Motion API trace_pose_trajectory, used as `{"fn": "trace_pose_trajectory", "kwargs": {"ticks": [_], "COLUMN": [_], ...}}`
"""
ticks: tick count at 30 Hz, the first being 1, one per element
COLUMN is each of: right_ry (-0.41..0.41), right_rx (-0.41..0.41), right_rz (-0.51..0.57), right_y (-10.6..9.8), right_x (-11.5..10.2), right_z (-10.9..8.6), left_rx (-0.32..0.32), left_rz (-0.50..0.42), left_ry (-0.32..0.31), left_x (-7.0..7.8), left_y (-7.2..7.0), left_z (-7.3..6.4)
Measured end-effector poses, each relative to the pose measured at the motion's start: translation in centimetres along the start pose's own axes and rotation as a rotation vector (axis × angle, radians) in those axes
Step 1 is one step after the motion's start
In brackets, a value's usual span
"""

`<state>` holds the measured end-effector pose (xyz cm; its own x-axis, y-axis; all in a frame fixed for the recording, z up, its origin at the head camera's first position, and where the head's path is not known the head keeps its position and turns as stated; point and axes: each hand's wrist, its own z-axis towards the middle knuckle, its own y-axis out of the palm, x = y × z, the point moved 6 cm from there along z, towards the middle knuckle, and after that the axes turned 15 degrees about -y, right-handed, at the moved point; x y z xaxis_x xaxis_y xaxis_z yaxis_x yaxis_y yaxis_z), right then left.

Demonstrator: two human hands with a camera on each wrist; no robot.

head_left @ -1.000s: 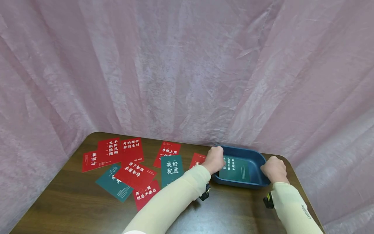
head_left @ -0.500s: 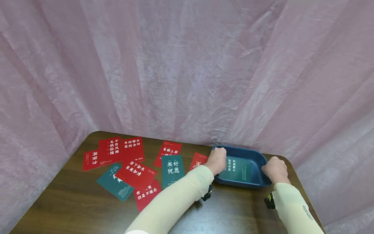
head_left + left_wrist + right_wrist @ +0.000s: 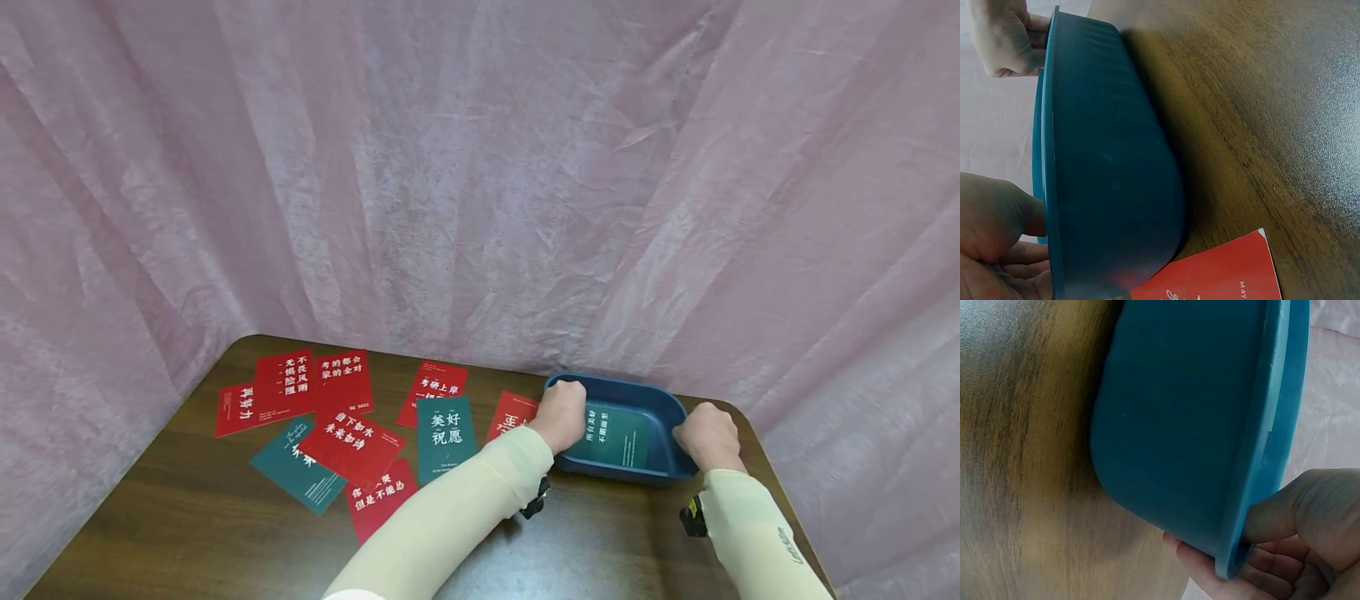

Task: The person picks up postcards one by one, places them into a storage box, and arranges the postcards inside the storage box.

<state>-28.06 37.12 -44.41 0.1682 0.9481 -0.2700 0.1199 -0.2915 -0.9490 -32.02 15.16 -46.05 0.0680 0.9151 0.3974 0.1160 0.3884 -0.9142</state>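
Observation:
A blue plastic tray with raised walls stands at the table's back right. Inside it lies a green card with white writing, partly hidden behind my left hand. That hand grips the tray's left rim, thumb inside and fingers outside. On the opposite side my right hand pinches the right rim, its thumb over the edge and its fingers below, as the right wrist view shows. A red card lies beside the tray's left end, partly covered by my left hand and sleeve.
Several red and green cards lie to the left, some overlapping, among them a green card and a red card. The brown wooden table ends at a pink curtain behind and on the right.
The view has shifted slightly. My left hand sits a little farther right, over more of the green card in the tray. Both hands stay on the rim.

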Motion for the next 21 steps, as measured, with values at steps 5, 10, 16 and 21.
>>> {"fn": "trace_pose_trajectory", "kwargs": {"ticks": [5,10,16,21], "right_ry": [0.003,0.002,0.003,-0.003], "right_rx": [0.002,0.004,-0.003,-0.002], "right_rz": [-0.006,-0.001,-0.002,-0.006], "right_y": [0.0,0.0,0.0,0.0], "right_x": [0.0,-0.1,-0.1,0.0], "right_z": [0.0,0.0,0.0,0.2], "left_rx": [-0.004,-0.007,-0.053,-0.035], "left_rz": [-0.011,-0.041,-0.120,-0.195], "left_ry": [-0.015,-0.035,-0.019,0.007], "left_x": [0.0,-0.1,-0.5,-1.2], "left_y": [-0.1,-0.1,-0.9,-3.6], "left_z": [-0.1,0.0,-0.2,-0.6]}}
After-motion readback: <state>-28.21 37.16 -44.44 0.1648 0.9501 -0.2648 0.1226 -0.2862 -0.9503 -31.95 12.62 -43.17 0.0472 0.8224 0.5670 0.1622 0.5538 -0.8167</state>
